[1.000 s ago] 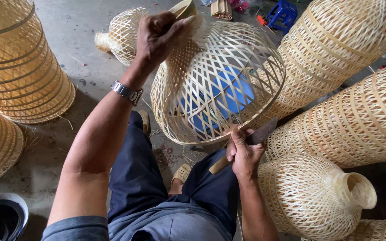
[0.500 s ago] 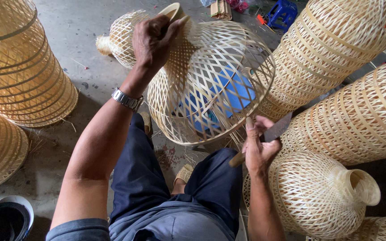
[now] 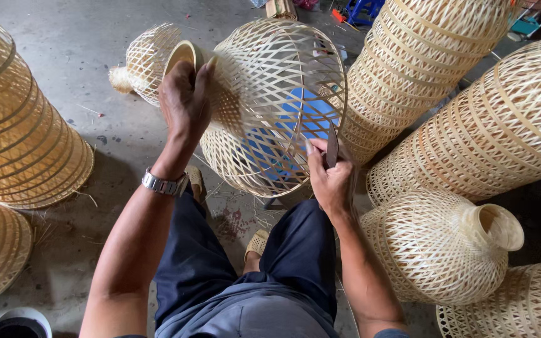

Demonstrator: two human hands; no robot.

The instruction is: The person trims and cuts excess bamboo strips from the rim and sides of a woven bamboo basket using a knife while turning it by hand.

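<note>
Bamboo lattice basket [image 3: 264, 106], bell-shaped, lies tilted on its side over my knees, open mouth facing me, narrow neck pointing away to the upper left. Left hand [image 3: 186, 100] grips the neck ring, fingers [image 3: 180, 78] wrapped and pressed together around the rim, thumb up along the weave. Silver wristwatch [image 3: 165, 184] on that wrist. Right hand [image 3: 330, 178] sits at the basket's lower right rim, fingers curled shut around a dark-bladed knife [image 3: 332, 145], blade standing up against the hoop edge. Blue stool [image 3: 289, 128] shows through the weave, behind the basket. Dark trousers [image 3: 295, 256], a sandal [image 3: 257, 243] on the concrete floor [image 3: 95, 37] between my legs, small bamboo scraps scattered near it. Finished baskets all around: a vase-shaped one [image 3: 439, 250] with open neck just beside my right forearm, two tall ones [image 3: 502, 125] leaning behind it, stacked hooped frames [image 3: 14, 138] well to my left, a small one [image 3: 148, 56] just beyond the held neck.
</note>
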